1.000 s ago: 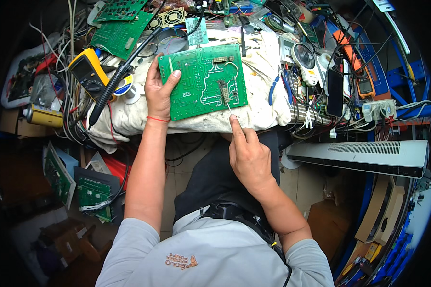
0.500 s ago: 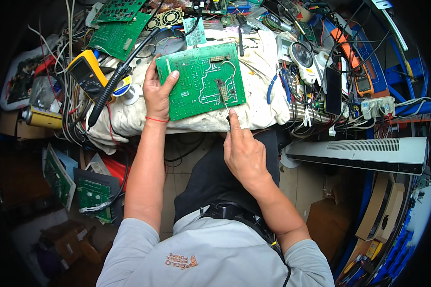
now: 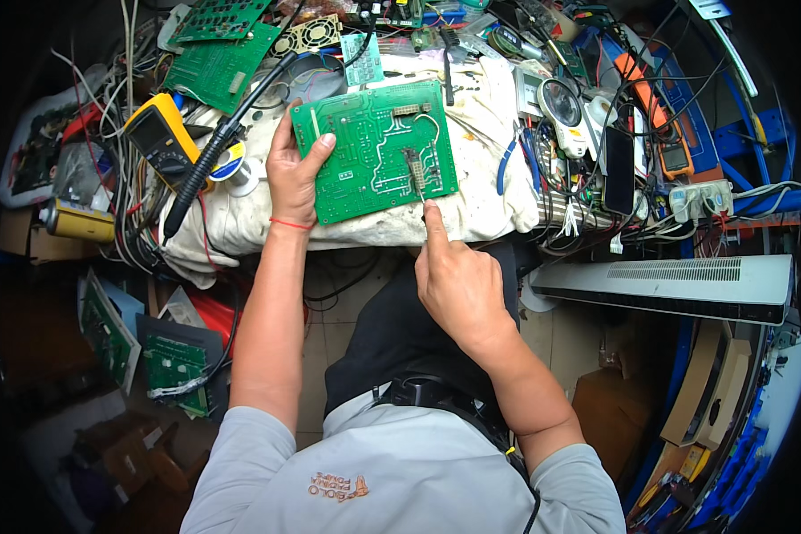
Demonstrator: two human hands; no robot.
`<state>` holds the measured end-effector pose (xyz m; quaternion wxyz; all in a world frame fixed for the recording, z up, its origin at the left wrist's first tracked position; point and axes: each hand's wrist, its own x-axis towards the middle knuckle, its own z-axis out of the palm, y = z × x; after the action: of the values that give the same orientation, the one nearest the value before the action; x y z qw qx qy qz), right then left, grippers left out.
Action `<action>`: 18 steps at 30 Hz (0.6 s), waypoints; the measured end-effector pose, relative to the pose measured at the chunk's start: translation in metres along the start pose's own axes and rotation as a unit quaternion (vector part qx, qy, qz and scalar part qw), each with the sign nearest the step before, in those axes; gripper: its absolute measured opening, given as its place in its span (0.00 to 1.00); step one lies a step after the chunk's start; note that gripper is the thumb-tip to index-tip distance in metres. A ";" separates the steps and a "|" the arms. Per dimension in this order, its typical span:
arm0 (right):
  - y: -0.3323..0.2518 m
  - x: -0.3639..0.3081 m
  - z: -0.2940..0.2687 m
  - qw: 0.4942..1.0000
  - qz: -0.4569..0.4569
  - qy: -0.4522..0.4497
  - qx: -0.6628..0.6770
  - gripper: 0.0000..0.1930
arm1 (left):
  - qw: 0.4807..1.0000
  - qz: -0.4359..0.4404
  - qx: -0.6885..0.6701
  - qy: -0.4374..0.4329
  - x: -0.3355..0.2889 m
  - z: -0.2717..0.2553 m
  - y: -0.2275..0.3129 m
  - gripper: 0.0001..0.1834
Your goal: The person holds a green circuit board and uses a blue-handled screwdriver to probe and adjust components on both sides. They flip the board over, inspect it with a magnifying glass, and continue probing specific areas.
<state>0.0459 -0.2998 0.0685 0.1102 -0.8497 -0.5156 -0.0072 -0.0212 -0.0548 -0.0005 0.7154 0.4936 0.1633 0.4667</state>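
My left hand [image 3: 292, 182] grips a green circuit board [image 3: 356, 165] by its left edge, thumb on top and fingers behind. The board is tilted slightly above the cloth-covered bench, its solder traces facing up. Near its right side is a tan pin connector [image 3: 416, 171] with dark residue around its upper end. My right hand [image 3: 461, 289] is closed below the board's lower right edge, index finger stretched forward along a thin dark-handled tool [image 3: 424, 212]. The tool's tip points to the connector's lower end; its kind is too small to tell, and my fingers hide most of it.
Stained white cloth [image 3: 485, 169] covers the bench front. Left of the board lie a solder spool [image 3: 238, 173], a black flexible tube [image 3: 209, 160] and a yellow multimeter [image 3: 165, 138]. Blue-handled pliers [image 3: 506, 165], a magnifier [image 3: 561, 102] and a phone [image 3: 618, 169] lie to the right.
My right index fingertip has shifted slightly, and less of the tool's metal tip shows. The board and my left hand have barely moved.
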 end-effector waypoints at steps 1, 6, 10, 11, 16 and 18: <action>0.000 0.002 -0.001 1.000 -0.004 0.000 0.000 0.30 | 1.000 -0.001 -0.002 -0.001 0.000 0.000 0.000 0.40; 0.002 0.008 -0.001 1.000 -0.008 -0.015 -0.002 0.30 | 1.000 -0.005 -0.015 -0.003 0.001 -0.001 -0.002 0.40; 0.003 0.012 -0.002 1.000 -0.013 -0.006 0.012 0.29 | 1.000 -0.011 -0.024 -0.012 0.001 -0.001 -0.001 0.40; 0.004 0.015 -0.002 0.999 -0.005 -0.027 0.024 0.29 | 0.999 -0.012 -0.027 -0.016 0.001 -0.001 -0.001 0.39; 0.006 0.036 -0.001 0.998 -0.004 0.003 0.055 0.28 | 1.000 0.000 -0.009 -0.022 0.003 -0.001 0.000 0.40; 0.005 0.033 -0.002 0.999 -0.010 -0.013 0.038 0.29 | 1.000 0.000 -0.005 -0.014 0.002 0.000 -0.001 0.40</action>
<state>0.0657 -0.2733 0.0742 0.1353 -0.8397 -0.5255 0.0225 -0.0197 -0.0533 -0.0007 0.7200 0.4964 0.1509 0.4608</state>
